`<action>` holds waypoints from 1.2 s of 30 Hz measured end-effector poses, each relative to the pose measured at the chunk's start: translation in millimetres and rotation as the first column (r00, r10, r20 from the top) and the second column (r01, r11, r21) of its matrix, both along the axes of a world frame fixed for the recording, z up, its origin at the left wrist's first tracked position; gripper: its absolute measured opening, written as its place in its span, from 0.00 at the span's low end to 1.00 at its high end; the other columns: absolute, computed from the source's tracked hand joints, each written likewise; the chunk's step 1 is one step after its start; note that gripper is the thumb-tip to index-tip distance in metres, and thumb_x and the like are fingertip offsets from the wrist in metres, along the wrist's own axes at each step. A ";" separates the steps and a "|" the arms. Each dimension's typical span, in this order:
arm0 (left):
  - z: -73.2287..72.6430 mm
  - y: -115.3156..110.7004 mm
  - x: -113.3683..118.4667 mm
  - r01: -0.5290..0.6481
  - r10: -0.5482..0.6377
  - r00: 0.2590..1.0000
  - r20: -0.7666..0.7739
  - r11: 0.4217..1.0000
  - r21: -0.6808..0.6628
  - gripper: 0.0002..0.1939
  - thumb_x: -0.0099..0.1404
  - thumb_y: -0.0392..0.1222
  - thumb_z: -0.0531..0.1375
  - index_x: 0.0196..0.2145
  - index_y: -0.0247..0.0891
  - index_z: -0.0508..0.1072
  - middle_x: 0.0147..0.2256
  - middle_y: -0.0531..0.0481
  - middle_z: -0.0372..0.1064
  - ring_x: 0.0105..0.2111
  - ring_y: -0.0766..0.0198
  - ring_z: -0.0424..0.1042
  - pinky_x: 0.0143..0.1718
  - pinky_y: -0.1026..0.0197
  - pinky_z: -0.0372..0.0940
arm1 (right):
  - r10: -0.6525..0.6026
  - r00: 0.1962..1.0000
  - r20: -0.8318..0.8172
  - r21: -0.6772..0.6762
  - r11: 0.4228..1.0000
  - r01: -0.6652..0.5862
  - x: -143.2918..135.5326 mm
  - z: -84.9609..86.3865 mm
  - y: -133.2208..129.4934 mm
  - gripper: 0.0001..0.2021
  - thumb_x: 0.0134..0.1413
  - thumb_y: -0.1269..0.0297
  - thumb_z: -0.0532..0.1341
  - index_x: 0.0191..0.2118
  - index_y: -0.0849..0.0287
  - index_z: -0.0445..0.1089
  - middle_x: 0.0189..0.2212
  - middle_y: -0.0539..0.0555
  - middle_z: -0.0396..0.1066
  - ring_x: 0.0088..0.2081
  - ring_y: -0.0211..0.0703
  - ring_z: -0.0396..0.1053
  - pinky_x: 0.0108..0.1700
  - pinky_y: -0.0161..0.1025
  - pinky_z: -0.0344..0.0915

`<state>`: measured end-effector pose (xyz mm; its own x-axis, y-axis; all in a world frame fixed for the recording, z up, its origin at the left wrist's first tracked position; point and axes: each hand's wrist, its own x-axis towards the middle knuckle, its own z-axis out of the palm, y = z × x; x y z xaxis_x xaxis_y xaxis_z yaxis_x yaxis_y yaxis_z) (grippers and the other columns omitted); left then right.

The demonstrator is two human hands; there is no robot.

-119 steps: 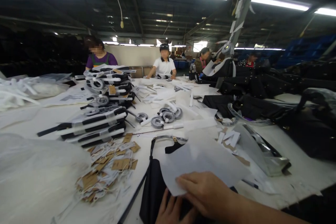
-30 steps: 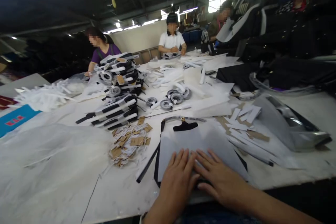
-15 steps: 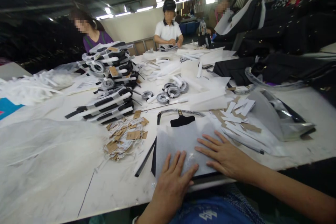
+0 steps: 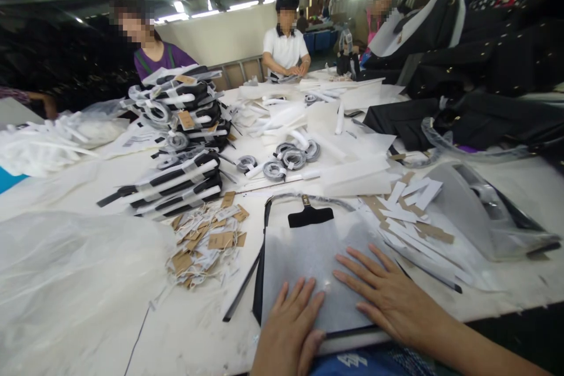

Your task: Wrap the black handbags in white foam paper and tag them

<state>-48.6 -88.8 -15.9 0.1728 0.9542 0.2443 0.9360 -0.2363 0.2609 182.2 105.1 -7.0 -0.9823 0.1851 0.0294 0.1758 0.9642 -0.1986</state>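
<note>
A black handbag (image 4: 311, 217) lies flat at the table's front edge, its upper side covered by a translucent white sheet (image 4: 304, 252). The black clasp tab with its gold fitting shows above the sheet, and the handle is wrapped in clear plastic. My left hand (image 4: 293, 323) rests on the sheet's lower left part, fingers stretched out. On the lower right part lies my right hand (image 4: 379, 288), palm down with fingers spread. Neither hand grips anything. A heap of brown tags with white strings (image 4: 207, 241) sits left of the bag.
Paper strips (image 4: 409, 205) lie right of the bag, beside a plastic-covered bag (image 4: 489, 211). Coiled straps (image 4: 286, 158) sit beyond it. Wrapped black pieces (image 4: 180, 129) are stacked at left, behind clear plastic sheeting (image 4: 79, 288). Co-workers sit across the table; black bags (image 4: 493, 64) pile at right.
My view has shifted slightly, so the bag and hands appear lower. Both hands stay flat on the sheet, the left one's fingers closer together. The person at left has turned the head.
</note>
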 end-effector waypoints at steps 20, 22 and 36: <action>23.5 40.3 -30.4 -0.021 0.039 0.968 0.250 0.997 -0.075 0.19 0.76 0.52 0.49 0.50 0.40 0.73 0.41 0.54 0.80 0.40 0.69 0.79 0.46 0.71 0.71 | 0.138 0.985 -0.105 0.202 0.973 -0.115 -6.8 -20.6 16.5 0.21 0.68 0.59 0.53 0.63 0.52 0.65 0.63 0.55 0.64 0.72 0.60 0.39 0.70 0.66 0.28; 25.8 39.0 -29.9 0.010 0.004 0.978 0.209 0.998 -0.067 0.22 0.75 0.55 0.47 0.50 0.40 0.73 0.41 0.52 0.80 0.41 0.67 0.79 0.45 0.68 0.73 | 0.141 0.985 -0.096 0.164 0.979 -0.124 -6.1 -16.3 16.0 0.22 0.67 0.59 0.54 0.64 0.51 0.64 0.65 0.55 0.62 0.71 0.60 0.41 0.70 0.66 0.27; 55.2 15.8 4.3 -0.129 0.179 0.970 -0.166 0.952 0.277 0.21 0.73 0.45 0.56 0.62 0.48 0.67 0.64 0.43 0.61 0.67 0.48 0.55 0.68 0.34 0.42 | -0.091 0.995 -0.038 -0.300 0.951 0.075 -3.7 31.7 4.9 0.22 0.70 0.58 0.51 0.67 0.45 0.60 0.63 0.52 0.65 0.64 0.56 0.61 0.66 0.69 0.51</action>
<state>-44.2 -72.9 39.3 0.0957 0.8790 0.4671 0.9922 -0.1217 0.0258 178.5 110.0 24.7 -0.9617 0.2738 0.0100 0.2347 0.8421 -0.4856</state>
